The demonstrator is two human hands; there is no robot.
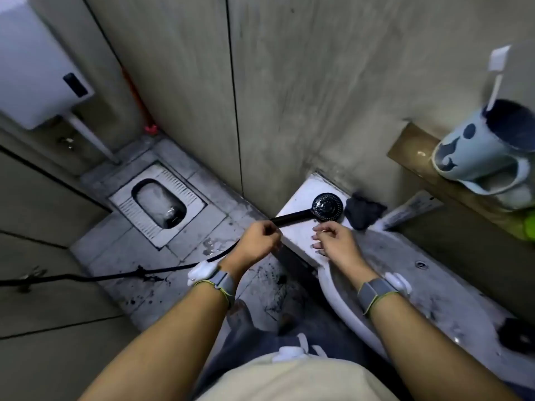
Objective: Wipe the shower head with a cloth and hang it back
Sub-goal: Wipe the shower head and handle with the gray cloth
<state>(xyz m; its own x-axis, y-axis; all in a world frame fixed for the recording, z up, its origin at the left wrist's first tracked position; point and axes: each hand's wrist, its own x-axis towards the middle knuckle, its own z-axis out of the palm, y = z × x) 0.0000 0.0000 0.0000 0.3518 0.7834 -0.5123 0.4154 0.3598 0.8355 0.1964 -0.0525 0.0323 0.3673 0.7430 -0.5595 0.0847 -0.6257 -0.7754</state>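
Black shower head faces up; left hand grips handle, right hand relaxed.

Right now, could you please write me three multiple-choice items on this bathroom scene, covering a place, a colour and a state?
1. Where does the round black shower head lie?
A. on the white sink ledge
B. on the floor
C. in a wall bracket

2. What colour is the crumpled cloth beside it?
A. white
B. dark
C. red

3. What does the right hand hold?
A. the cloth
B. the hose
C. nothing

Answers: 1 A, it rests on the ledge; 2 B, it looks dark navy; 3 C, its fingers hang relaxed above the ledge.
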